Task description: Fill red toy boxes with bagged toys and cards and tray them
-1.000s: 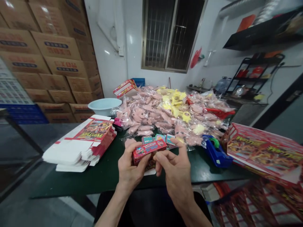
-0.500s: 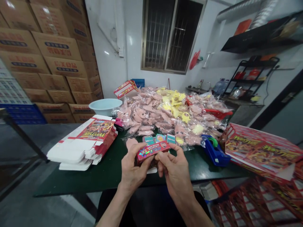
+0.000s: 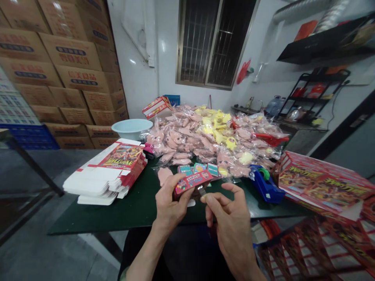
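My left hand (image 3: 170, 203) is closed around a small red box (image 3: 193, 182) with shiny print, held tilted above the table's front edge. The thumb lies under the box and the fingers over its top. At the box's near right side, my right hand (image 3: 230, 220) pinches a thin, shiny strip (image 3: 201, 190) between thumb and forefinger. This strip looks like film or tape and still reaches to the box. Just behind the box lie several teal cards (image 3: 199, 168). A pink plush toy in a clear bag (image 3: 164, 176) is left of them.
Bagged pink and yellow plush toys (image 3: 187, 136) are heaped across the green table (image 3: 117, 218). Flat printed cartons (image 3: 102, 171) and a pale blue basin (image 3: 131, 128) stand left. A blue tape dispenser (image 3: 268, 187) and red display boxes (image 3: 325, 185) are at right.
My right hand has drawn back down and to the right from the box, and the shiny strip now shows between them. The view has shifted slightly.
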Motion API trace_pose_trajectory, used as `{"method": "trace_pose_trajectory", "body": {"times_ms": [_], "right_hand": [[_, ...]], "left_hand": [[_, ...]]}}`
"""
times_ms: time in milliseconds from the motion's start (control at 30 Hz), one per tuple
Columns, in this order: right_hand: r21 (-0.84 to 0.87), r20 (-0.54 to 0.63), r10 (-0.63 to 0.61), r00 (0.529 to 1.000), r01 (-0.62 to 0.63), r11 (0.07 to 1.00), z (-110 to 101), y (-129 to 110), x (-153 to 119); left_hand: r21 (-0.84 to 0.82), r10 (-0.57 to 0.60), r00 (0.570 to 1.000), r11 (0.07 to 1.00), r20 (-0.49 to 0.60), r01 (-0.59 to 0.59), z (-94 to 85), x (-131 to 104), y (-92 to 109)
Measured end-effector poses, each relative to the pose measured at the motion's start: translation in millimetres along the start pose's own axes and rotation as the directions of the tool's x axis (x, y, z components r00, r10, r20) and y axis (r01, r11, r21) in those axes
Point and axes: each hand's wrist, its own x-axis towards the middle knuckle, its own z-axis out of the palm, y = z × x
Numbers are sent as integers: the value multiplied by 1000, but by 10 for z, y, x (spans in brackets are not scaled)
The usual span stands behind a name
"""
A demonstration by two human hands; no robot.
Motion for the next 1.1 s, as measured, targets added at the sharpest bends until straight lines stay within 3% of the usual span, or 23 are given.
{"method": "trace_pose_trajectory", "body": {"times_ms": [133, 300, 567, 767, 933, 1100], "right_hand": [[20, -6, -25, 1000, 26, 999, -8, -28, -4], [145, 52, 21, 998, -28, 989, 82, 35, 113], [193, 81, 82, 993, -96, 977, 118, 99, 165], [146, 109, 83, 991, -98, 984, 113, 85, 170], [50, 114, 74, 991, -80, 996, 124, 93, 197], [-61, 27, 44, 999, -42, 997, 151, 195, 222]], "left_hand": [[15, 23, 999, 1000, -24, -22, 27, 31, -12], [33, -8, 1000, 999, 5, 8, -2, -2, 22], [-24, 88, 993, 996, 73, -86, -26, 41, 55], [-21, 165, 956, 986, 242, -165, -122, 131, 59], [-45, 125, 941, 992, 315, -117, -174, 178, 65], [-91, 82, 940, 994, 333, -54, -225, 188, 68]]}}
